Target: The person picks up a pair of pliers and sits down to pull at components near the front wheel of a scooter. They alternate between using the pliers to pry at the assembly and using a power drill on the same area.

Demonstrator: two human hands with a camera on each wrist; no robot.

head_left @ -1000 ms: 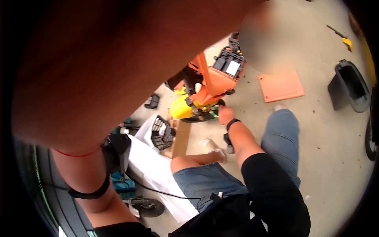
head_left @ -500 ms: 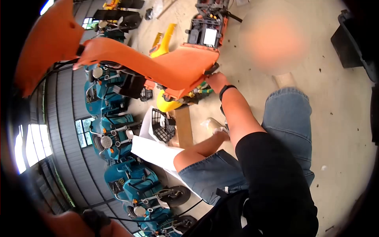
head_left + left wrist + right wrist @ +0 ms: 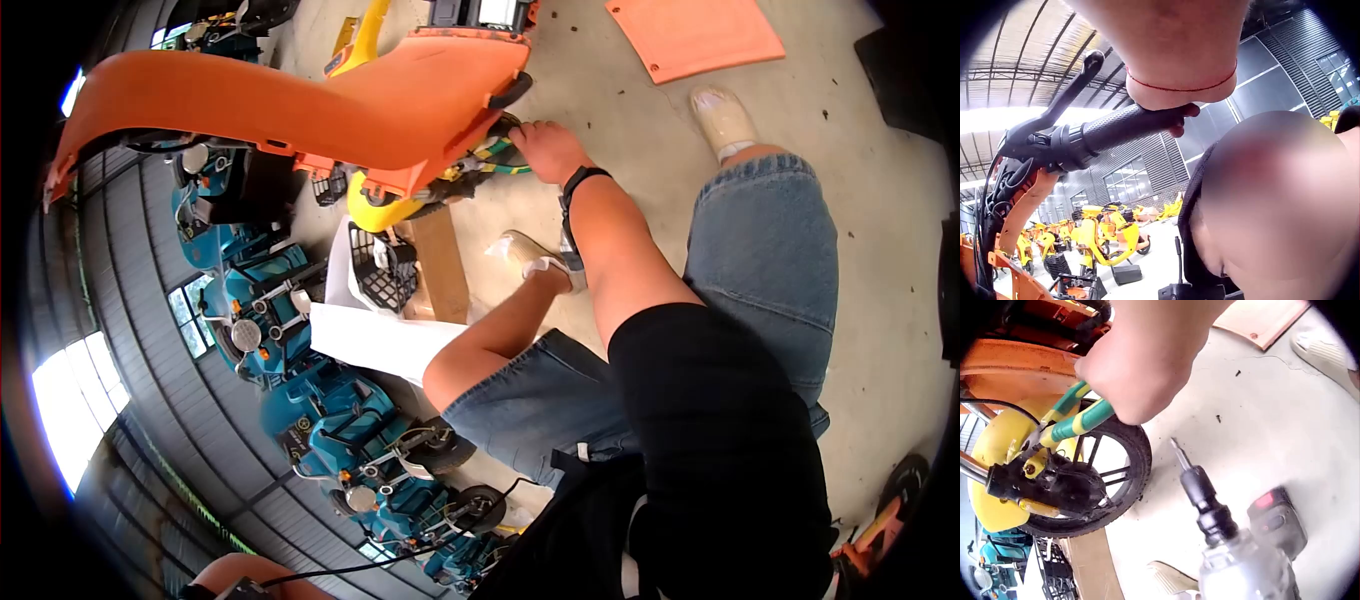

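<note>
In the right wrist view, my right hand (image 3: pixel 1141 381) grips pliers with green-and-yellow handles (image 3: pixel 1094 419). Their metal end meets the hub area beside the wheel (image 3: pixel 1141 456), under a yellow fender (image 3: pixel 997 450). The head view has the right hand (image 3: pixel 548 150) at the front of an orange scooter body (image 3: pixel 330 105). My left hand (image 3: pixel 1179 97) holds the black handlebar grip (image 3: pixel 1125 128), fingertips showing past its end; a brake lever (image 3: pixel 1066 94) rises in front. A power screwdriver (image 3: pixel 1200 494) with a bit shows below the right hand.
An orange panel (image 3: pixel 695 40) lies on the floor by one shoe. A cardboard box (image 3: pixel 437 260), a black basket (image 3: pixel 380 270) and white sheeting (image 3: pixel 380 340) are near the other leg. Teal scooters (image 3: pixel 330 410) line the left side. Two small screws (image 3: pixel 1218 418) lie on the floor.
The left arm, which crossed the top of the head view, has dropped to the lower left edge. The head view has shifted, showing more of the orange body. The right hand stays at the wheel.
</note>
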